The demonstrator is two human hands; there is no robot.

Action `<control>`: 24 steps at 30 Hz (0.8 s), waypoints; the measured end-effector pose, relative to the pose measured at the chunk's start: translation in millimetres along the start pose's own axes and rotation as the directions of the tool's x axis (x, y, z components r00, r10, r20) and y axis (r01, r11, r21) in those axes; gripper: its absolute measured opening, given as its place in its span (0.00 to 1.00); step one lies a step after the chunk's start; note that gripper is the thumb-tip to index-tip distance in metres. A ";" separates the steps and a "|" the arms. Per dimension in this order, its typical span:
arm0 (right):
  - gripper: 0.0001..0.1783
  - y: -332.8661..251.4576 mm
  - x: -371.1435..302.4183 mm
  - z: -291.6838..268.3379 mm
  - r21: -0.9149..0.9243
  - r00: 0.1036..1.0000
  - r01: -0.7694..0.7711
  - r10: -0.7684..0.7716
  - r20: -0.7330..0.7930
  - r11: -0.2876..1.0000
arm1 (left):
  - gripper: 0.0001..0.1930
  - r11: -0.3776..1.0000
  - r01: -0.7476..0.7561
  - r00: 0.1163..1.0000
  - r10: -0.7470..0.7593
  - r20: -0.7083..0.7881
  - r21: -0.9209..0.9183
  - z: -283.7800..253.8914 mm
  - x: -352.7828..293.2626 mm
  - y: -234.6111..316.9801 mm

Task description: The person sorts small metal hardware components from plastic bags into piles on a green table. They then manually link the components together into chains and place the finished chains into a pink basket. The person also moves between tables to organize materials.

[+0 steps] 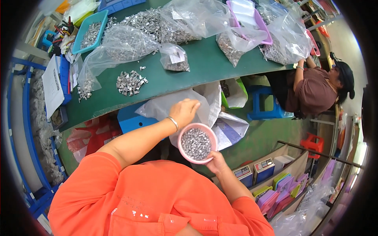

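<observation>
Right hand's [216, 163] fingers partly hidden under pink bowl [214, 137], bowl's 5 o'clock; blue crate [121, 4], 11 o'clock, cut off.

One pink bowl [213, 138], one teal tray [84, 50], one red stool [313, 144], one co-worker [315, 92]

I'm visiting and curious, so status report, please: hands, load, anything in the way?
Right hand gripping pink basket. Left hand at plastic bag, grip unclear. Small metal parts inside basket; nothing covering its top.
</observation>
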State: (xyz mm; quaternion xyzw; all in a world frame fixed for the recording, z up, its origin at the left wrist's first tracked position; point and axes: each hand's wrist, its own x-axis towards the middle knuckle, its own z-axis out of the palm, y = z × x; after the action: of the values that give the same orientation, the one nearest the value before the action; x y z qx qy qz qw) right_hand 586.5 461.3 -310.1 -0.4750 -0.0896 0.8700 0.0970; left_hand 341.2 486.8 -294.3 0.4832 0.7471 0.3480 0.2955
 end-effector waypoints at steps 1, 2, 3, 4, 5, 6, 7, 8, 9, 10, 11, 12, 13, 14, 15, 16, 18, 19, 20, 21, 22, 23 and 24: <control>0.34 10.1 1.4 0.6 -0.015 0.999 0.034 -0.034 0.034 0.999 | 0.13 0.999 -0.029 0.998 0.028 0.051 0.017 1.6 -7.4 1.8; 0.34 14.2 -2.0 7.1 -0.019 1.000 -0.001 0.002 0.027 1.000 | 0.13 0.997 -0.056 0.989 0.049 0.140 0.047 1.3 -15.0 3.4; 0.34 24.2 4.2 3.3 0.010 0.999 -0.013 0.012 0.051 1.000 | 0.12 0.994 -0.085 0.971 0.066 0.228 0.075 -0.2 -23.6 5.5; 0.34 31.9 11.8 -0.1 0.036 0.997 -0.014 0.012 0.076 0.999 | 0.12 0.987 -0.125 0.946 0.089 0.312 0.097 -1.5 -30.1 8.7; 0.35 34.2 11.7 8.8 0.095 0.995 -0.022 0.013 0.095 0.995 | 0.11 0.969 -0.229 0.902 0.176 0.393 0.091 -6.5 -39.4 10.9; 0.38 37.8 14.8 13.7 0.151 0.994 -0.032 0.016 0.104 0.988 | 0.11 0.941 -0.329 0.844 0.256 0.470 0.077 -12.5 -50.7 9.7; 0.39 40.2 16.4 20.1 0.159 0.995 0.014 -0.030 0.096 0.987 | 0.11 0.917 -0.399 0.846 0.371 0.382 -0.006 -13.1 -61.2 2.2; 0.41 43.0 16.3 27.1 0.165 0.994 0.057 -0.071 0.083 0.985 | 0.11 0.921 -0.389 0.826 0.332 0.456 0.033 -22.3 -69.8 2.6; 0.44 42.2 18.0 36.1 0.135 0.991 0.114 -0.122 0.051 0.984 | 0.11 0.944 -0.329 0.842 0.301 0.448 -0.017 -23.9 -77.5 -3.2; 0.39 41.0 17.6 46.9 0.088 0.976 0.209 -0.213 0.041 0.974 | 0.12 0.960 -0.272 0.855 0.274 0.440 -0.069 -26.1 -82.7 -3.8; 0.34 39.7 23.2 54.3 -0.010 0.943 0.331 -0.330 0.039 0.944 | 0.12 0.969 -0.209 0.861 0.246 0.444 -0.130 -27.7 -89.7 1.7; 0.30 38.9 27.9 61.4 -0.106 0.896 0.444 -0.442 0.047 0.889 | 0.12 0.968 -0.164 0.869 0.234 0.435 -0.193 -23.8 -92.3 4.7; 0.22 36.1 29.4 72.3 -0.207 0.857 0.505 -0.515 0.006 0.838 | 0.12 0.948 -0.182 0.903 0.266 0.337 -0.261 -18.5 -95.2 12.2; 0.20 29.6 33.1 79.7 -0.213 0.841 0.530 -0.541 0.010 0.821 | 0.12 0.920 -0.213 0.926 0.297 0.231 -0.328 -12.9 -93.4 21.1; 0.19 23.5 39.6 84.6 -0.217 0.823 0.556 -0.567 0.014 0.802 | 0.11 0.891 -0.249 0.933 0.326 0.153 -0.379 -7.5 -86.5 25.1; 0.17 19.4 50.9 82.5 -0.220 0.808 0.578 -0.589 0.020 0.786 | 0.11 0.884 -0.204 0.949 0.284 0.136 -0.421 -11.4 -80.7 37.4; 0.26 18.0 123.6 28.4 -0.492 0.707 0.676 -0.671 0.222 0.549 | 0.11 0.853 -0.099 0.975 0.185 0.120 -0.513 -28.7 -75.5 61.6; 0.19 -2.9 88.8 71.0 -0.556 0.700 0.647 -0.695 0.163 0.521 | 0.11 0.810 -0.220 0.973 0.225 -0.059 -0.543 -25.5 -72.8 56.6; 0.16 -10.9 83.1 74.5 -0.761 0.595 0.592 -0.781 0.191 0.265 | 0.11 0.780 -0.197 0.979 0.188 -0.077 -0.594 -30.1 -74.0 61.2; 0.13 -18.6 78.4 78.7 -0.903 0.479 0.429 -0.850 0.218 0.011 | 0.11 0.747 -0.173 0.985 0.149 -0.092 -0.642 -37.1 -74.3 65.1; 0.13 -20.6 65.2 92.2 -0.928 0.424 0.315 -0.846 0.323 -0.197 | 0.11 0.713 -0.144 0.990 0.101 -0.102 -0.686 -42.5 -75.0 65.8; 0.14 -24.3 40.6 118.6 -0.902 0.386 0.179 -0.816 0.431 -0.393 | 0.12 0.647 -0.113 0.992 0.037 -0.117 -0.754 -43.7 -74.1 63.2; 0.14 -28.7 18.7 140.6 -0.825 0.367 0.026 -0.762 0.533 -0.564 | 0.12 0.632 -0.150 0.983 0.014 -0.181 -0.761 -47.4 -75.9 66.6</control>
State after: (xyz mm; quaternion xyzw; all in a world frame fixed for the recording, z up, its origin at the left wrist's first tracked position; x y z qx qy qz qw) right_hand 460.3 484.8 -243.2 -0.4320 -0.8825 0.1070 0.1520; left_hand 366.0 424.7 -205.1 0.3152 0.5252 0.6836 0.3970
